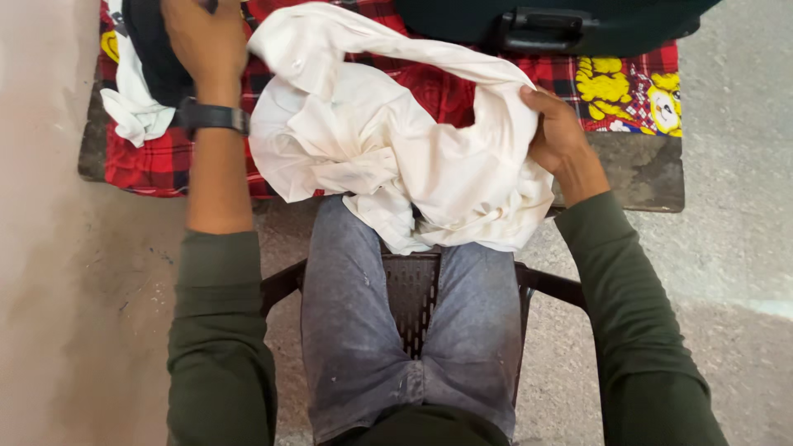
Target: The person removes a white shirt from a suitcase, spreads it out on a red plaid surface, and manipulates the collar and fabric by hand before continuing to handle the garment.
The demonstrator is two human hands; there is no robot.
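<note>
A crumpled white garment [388, 149] lies bunched over my knees and the front edge of a low bench. My right hand [555, 132] grips its right side, fingers closed into the cloth. My left hand [201, 41], with a black wristwatch [208, 117] on the wrist, reaches to the far left and rests on a dark garment [157, 58]; its fingers are partly out of view at the top edge. A smaller white cloth [132, 103] lies just left of that wrist.
A red checked blanket [157, 161] with yellow cartoon figures covers the low bench [636, 169]. A dark suitcase [562, 25] sits at the back right. I sit on a dark plastic chair [413, 297] on a concrete floor.
</note>
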